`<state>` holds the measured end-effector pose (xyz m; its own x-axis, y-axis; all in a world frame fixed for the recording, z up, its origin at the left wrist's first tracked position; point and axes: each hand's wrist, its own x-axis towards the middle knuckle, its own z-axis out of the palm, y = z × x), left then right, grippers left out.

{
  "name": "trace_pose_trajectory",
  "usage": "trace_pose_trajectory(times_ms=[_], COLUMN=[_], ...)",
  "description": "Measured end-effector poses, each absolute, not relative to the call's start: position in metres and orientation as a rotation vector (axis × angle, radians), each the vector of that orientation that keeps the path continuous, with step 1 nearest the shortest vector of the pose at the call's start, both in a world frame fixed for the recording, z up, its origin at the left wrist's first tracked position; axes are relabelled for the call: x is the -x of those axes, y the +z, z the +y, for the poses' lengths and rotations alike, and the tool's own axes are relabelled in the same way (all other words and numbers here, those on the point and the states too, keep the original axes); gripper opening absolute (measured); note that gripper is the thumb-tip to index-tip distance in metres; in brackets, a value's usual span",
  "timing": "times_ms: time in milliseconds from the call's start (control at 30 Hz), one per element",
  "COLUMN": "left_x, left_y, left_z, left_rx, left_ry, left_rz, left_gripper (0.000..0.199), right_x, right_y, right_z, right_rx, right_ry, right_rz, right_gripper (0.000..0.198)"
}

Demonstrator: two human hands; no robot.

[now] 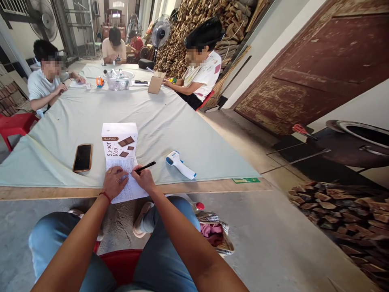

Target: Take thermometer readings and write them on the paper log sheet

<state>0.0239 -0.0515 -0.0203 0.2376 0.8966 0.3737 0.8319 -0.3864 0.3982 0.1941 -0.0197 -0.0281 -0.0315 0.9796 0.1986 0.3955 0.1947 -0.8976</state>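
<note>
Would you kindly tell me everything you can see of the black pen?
The black pen is slim, straight and apparently plastic. The right hand grips it at a slant over the white sheet, its upper end pointing to the person's right. Whether its tip touches the sheet is unclear.

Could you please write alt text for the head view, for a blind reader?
A person's right hand holds a black pen at a paper sheet, left hand resting on it; a phone and white thermometer gun lie on the cloth-covered table, other people seated beyond.
</note>
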Motion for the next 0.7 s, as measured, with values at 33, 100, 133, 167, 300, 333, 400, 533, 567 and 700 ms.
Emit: trace_pose_trajectory(times_ms=[33, 100, 133, 167, 300, 333, 400, 533, 567, 700], left_x=[-0.0237, -0.0235, -0.0234, -0.0234, -0.0234, -0.0234, -0.0234, -0.0235, -0.0235, -0.0234], left_y=[-0.0208, -0.0221, -0.0227, -0.0234, -0.0246, -0.0245, -0.0239, -0.0226, -0.0225, -0.0228], left_z=[-0.0514, -0.0513, -0.0512, -0.0511, -0.0508, -0.0507, -0.0507, -0.0509, -0.0510, -0.0510], left_rx=[-2.376, -2.375, -2.376, -2.376, -2.372, -2.371, -2.372, -2.384, -2.385, -2.390], left_ry=[0.853, 0.871, 0.880, 0.887, 0.901, 0.900, 0.896, 0.887, 0.890, 0.892], left_rz=[1.667, 1.658, 1.654, 1.651, 1.657, 1.658, 1.658, 1.651, 1.652, 1.644], left_gripper=[0.019, 0.019, 0.019, 0.019, 0.018, 0.018, 0.018, 0.019, 0.019, 0.019], right_x=[-0.1940, -0.1944, -0.1948, -0.1953, -0.1978, -0.1983, -0.1989, -0.1986, -0.1984, -0.1978], right_y=[-0.0278, -0.0277, -0.0278, -0.0280, -0.0296, -0.0299, -0.0305, -0.0307, -0.0306, -0.0299], right_z=[-0.0199, -0.0202, -0.0202, -0.0201, -0.0192, -0.0190, -0.0186, -0.0185, -0.0186, -0.0189], right_rx=[1.348, 1.355, 1.355, 1.354, 1.365, 1.375, 1.393, 1.415, 1.420, 1.433], right_ry=[0.832, 0.846, 0.856, 0.865, 0.838, 0.822, 0.806, 0.804, 0.802, 0.801], right_rz=[-1.584, -1.591, -1.593, -1.592, -1.570, -1.566, -1.574, -1.603, -1.605, -1.610], right_gripper=[0.008, 0.009, 0.009, 0.009, 0.011, 0.012, 0.013, 0.014, 0.014, 0.014])
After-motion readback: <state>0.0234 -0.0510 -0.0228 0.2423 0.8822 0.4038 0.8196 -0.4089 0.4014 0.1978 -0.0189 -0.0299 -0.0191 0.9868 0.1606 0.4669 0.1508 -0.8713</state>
